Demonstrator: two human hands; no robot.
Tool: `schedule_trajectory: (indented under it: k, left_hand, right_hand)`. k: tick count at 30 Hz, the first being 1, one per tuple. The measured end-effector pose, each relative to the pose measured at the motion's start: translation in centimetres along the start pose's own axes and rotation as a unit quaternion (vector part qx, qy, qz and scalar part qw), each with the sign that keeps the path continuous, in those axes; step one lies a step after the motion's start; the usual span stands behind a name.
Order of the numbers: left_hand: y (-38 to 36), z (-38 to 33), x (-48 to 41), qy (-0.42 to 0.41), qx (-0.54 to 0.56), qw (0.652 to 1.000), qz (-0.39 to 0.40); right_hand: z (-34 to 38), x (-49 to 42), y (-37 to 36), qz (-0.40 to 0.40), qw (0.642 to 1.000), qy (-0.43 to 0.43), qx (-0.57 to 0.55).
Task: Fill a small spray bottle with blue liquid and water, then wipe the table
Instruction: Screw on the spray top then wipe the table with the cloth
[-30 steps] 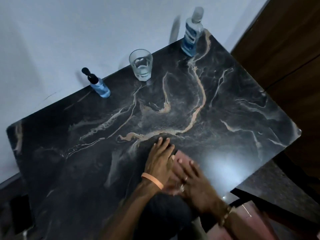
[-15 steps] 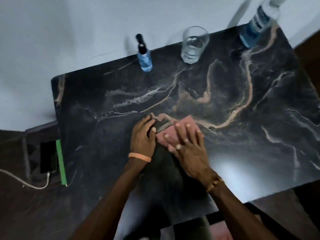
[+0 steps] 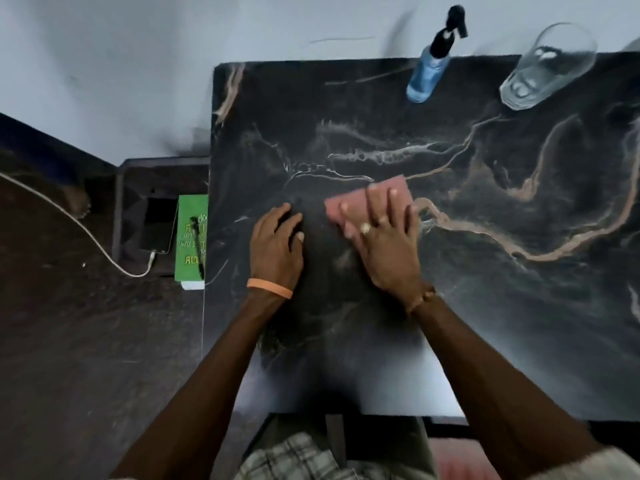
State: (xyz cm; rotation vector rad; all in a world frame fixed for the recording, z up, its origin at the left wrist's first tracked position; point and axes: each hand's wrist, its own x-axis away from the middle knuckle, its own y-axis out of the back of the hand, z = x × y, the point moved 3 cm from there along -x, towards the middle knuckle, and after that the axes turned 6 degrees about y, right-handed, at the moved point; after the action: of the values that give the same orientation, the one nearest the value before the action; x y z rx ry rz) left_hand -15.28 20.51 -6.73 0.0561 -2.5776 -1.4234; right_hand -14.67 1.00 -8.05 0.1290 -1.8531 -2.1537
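A pink cloth [image 3: 356,202] lies flat on the black marble table [image 3: 519,306]. My right hand [image 3: 384,244] presses down on the cloth with spread fingers. My left hand [image 3: 277,244] rests flat on the tabletop just left of the cloth, apart from it and holding nothing. The small spray bottle [image 3: 429,67], blue liquid inside and a black nozzle on top, stands at the table's far edge by the wall. A clear glass [image 3: 547,67] with a little water stands to its right.
Left of the table a low dark stand holds a phone [image 3: 157,225] on a white charging cable [image 3: 86,233] and a green book [image 3: 192,237] with a pen on it. A white wall runs behind the table. My checked shorts show at the bottom.
My view has swung left, so the big blue bottle is out of frame. Both hands and the pink cloth have moved toward the table's left side, and my hands have drawn apart.
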Motion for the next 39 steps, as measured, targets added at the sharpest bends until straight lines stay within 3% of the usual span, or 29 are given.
schedule_trajectory:
  k: [2,5,7,8,9,12,16,18,20,22,23,25,27,29,31,33,36,37,39]
  left_hand:
    - [0.7,0.9,-0.4,0.024,-0.002,1.000,-0.012]
    - [1.5,2.1,-0.3,0.061,0.020,0.998,-0.014]
    - [1.7,2.7,-0.4,0.062,0.013,0.998,-0.016]
    - [1.9,2.7,-0.5,0.057,-0.001,0.998,-0.019]
    - [1.8,2.5,-0.6,0.049,-0.014,0.999,-0.015]
    - [1.0,0.2,-0.7,0.016,-0.011,0.999,0.029]
    - [-1.5,-5.6,1.0,-0.108,-0.011,0.986,0.126]
    - [-3.2,-8.1,2.7,-0.173,-0.020,0.971,0.162]
    - [-4.5,-9.8,4.4,-0.221,-0.031,0.956,0.188]
    - [-5.3,-10.7,6.0,-0.256,-0.043,0.944,0.205]
    - [-5.5,-11.0,6.6,-0.270,-0.045,0.939,0.210]
    - [-5.9,-11.6,7.1,-0.282,-0.060,0.932,0.220]
    - [-6.2,-11.9,7.4,-0.276,-0.070,0.932,0.225]
    - [-6.4,-12.6,7.6,-0.279,-0.066,0.931,0.228]
    - [-6.9,-13.0,7.7,-0.282,-0.073,0.927,0.237]
    - [-7.6,-13.4,7.8,-0.278,-0.085,0.924,0.247]
    - [-8.1,-13.8,7.4,-0.253,-0.075,0.933,0.245]
    - [-8.2,-14.1,7.1,-0.255,-0.077,0.932,0.245]
    - [-8.6,-15.1,6.9,-0.263,-0.089,0.928,0.250]
  right_hand:
    - [2.1,-1.8,-0.2,0.002,0.997,-0.069,-0.023]
    - [9.3,1.7,-1.8,0.010,0.991,0.131,0.030]
    - [8.6,0.5,-1.5,0.071,0.967,0.237,0.058]
    - [7.2,-1.7,-0.9,0.069,0.963,0.248,0.082]
    - [5.2,-4.1,-0.2,0.066,0.970,0.216,0.085]
    - [-2.2,-7.3,1.7,0.052,0.998,-0.006,0.041]
    - [-2.4,4.0,1.6,0.015,0.984,-0.177,-0.014]
    - [1.7,12.4,0.0,0.010,0.989,-0.141,-0.032]
    - [4.6,18.8,-1.4,0.061,0.998,0.011,0.021]
    - [1.5,20.0,-1.3,0.087,0.991,0.080,0.067]
    - [-1.0,19.6,-0.6,0.067,0.995,0.031,0.071]
    - [-6.1,19.2,1.5,0.033,0.982,-0.180,0.035]
    - [-8.0,21.0,2.2,-0.001,0.926,-0.376,-0.042]
    - [-5.1,23.5,1.4,-0.011,0.895,-0.442,-0.048]
    - [0.1,24.5,0.2,0.021,0.916,-0.397,-0.047]
    - [3.7,23.7,-0.7,0.058,0.960,-0.270,-0.040]
    - [0.2,19.8,-0.2,0.041,0.992,-0.122,-0.013]
    - [-2.4,19.0,0.5,0.028,0.992,-0.122,0.010]
    - [-8.6,18.3,2.2,0.019,0.978,-0.205,0.035]
